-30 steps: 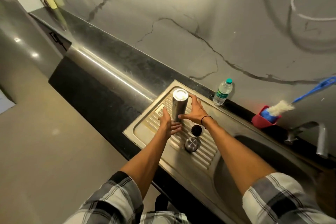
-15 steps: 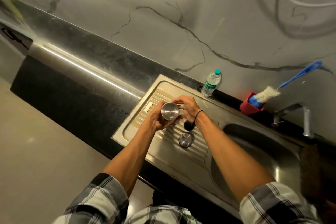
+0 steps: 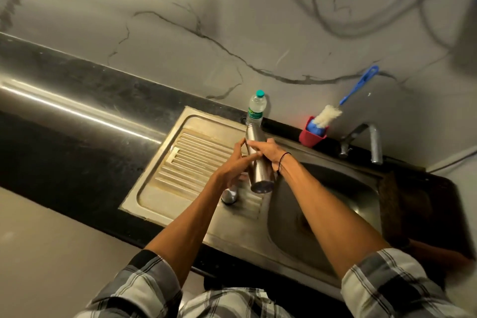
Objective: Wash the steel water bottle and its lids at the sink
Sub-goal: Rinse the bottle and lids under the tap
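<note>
Firmly, both hands' grip round bottle [image 3: 258,162]

One steel bottle [image 3: 259,160] – one lid [image 3: 229,197] – one plastic bottle [image 3: 255,108] – one brush [image 3: 343,108].

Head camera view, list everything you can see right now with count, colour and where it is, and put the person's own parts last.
steel bottle: one, silver, tilted, held above the drainboard's right edge
steel lid: one, silver, on the drainboard below the hands
plastic water bottle: one, clear with green cap, upright by the wall
bottle brush: one, white head, blue handle, in the red holder
tap: one, steel, behind the sink basin
drainboard: one, steel, ribbed, left of the basin
left hand: on the bottle
right hand: grips the bottle
</note>
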